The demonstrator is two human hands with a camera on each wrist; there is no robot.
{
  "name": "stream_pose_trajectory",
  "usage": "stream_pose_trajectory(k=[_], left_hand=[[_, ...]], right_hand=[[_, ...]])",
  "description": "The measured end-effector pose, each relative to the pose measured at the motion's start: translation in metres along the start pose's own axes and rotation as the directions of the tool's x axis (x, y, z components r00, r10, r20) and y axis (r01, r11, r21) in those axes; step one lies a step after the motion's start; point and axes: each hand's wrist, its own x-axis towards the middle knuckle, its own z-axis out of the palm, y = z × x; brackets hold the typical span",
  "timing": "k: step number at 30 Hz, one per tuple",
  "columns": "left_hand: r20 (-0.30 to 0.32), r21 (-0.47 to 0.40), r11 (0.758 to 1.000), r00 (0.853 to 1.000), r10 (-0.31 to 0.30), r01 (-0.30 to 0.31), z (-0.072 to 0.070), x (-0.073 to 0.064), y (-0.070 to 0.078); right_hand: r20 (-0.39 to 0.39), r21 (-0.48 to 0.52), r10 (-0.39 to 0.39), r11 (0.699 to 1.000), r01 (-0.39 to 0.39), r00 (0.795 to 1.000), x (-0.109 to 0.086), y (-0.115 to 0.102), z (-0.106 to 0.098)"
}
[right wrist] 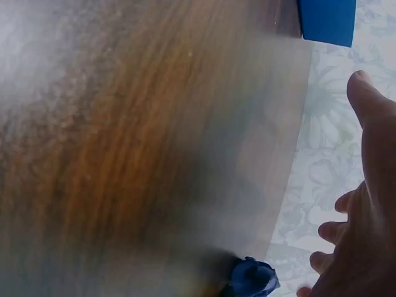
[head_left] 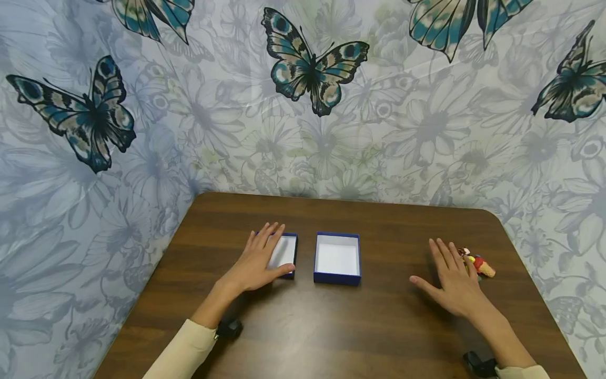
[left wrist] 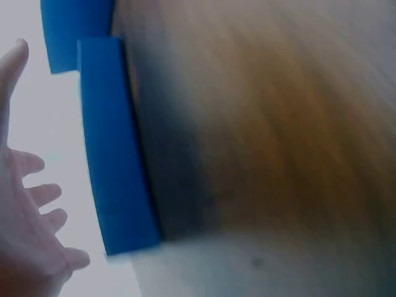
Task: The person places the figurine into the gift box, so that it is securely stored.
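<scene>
My left hand (head_left: pixel 258 266) has its fingers stretched out above a shallow blue box (head_left: pixel 284 251) with a white inside, covering its left part. Whether it touches the box, I cannot tell. In the left wrist view, the left hand (left wrist: pixel 31 216) appears beside blue box walls (left wrist: pixel 117 154). Another square, open blue box (head_left: pixel 337 258), deeper and white within, stands to its right. At the right, my right hand (head_left: pixel 454 287) is spread flat, holding nothing visible. Beyond its fingers lie small colourful pieces (head_left: pixel 480 265) in red, yellow and tan, partly hidden by the fingers.
The brown wooden table (head_left: pixel 379 326) has rounded far corners. Directly behind it hangs a pale floral cloth (head_left: pixel 326 147) with butterflies. A small dark blue object (right wrist: pixel 252 277) shows at the bottom of the right wrist view, its kind unclear.
</scene>
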Motion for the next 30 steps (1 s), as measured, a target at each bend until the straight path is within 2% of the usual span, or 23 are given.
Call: stream_pose_trajectory(k=[3, 6, 12, 16, 19, 22, 30], left_hand=[[0.001, -0.123, 0.992, 1.0, 0.022, -0.021, 0.0, 0.01, 0.012], [0.007, -0.234, 0.972, 0.999, 0.034, -0.031, 0.001, 0.021, 0.024], [0.016, -0.348, 0.937, 0.999, 0.048, -0.039, 0.006, 0.036, 0.043], [0.065, -0.378, 0.926, 0.997, 0.046, -0.018, 0.013, 0.043, 0.052], [0.107, -0.394, 0.919, 0.993, 0.047, -0.001, 0.018, 0.046, 0.055], [0.123, -0.403, 0.915, 0.991, 0.044, 0.009, 0.021, 0.048, 0.056], [0.119, -0.326, 0.945, 0.99, 0.072, -0.029, 0.022, 0.052, 0.054]], right_hand=[[0.001, 0.056, 0.008, 0.998, -0.008, 1.0, 0.0, 0.004, 0.0], [-0.006, 0.116, 0.012, 0.993, -0.011, 1.0, -0.001, 0.008, 0.0], [-0.084, 0.191, -0.033, 0.98, 0.049, 0.996, -0.006, 0.016, -0.002], [-0.127, 0.222, -0.058, 0.971, 0.085, 0.99, -0.012, 0.02, -0.004], [-0.146, 0.248, -0.046, 0.965, 0.082, 0.988, -0.016, 0.022, -0.006], [-0.178, 0.27, -0.028, 0.96, 0.076, 0.984, -0.017, 0.026, -0.008], [-0.313, 0.28, 0.038, 0.958, 0.054, 0.949, -0.025, 0.043, -0.011]])
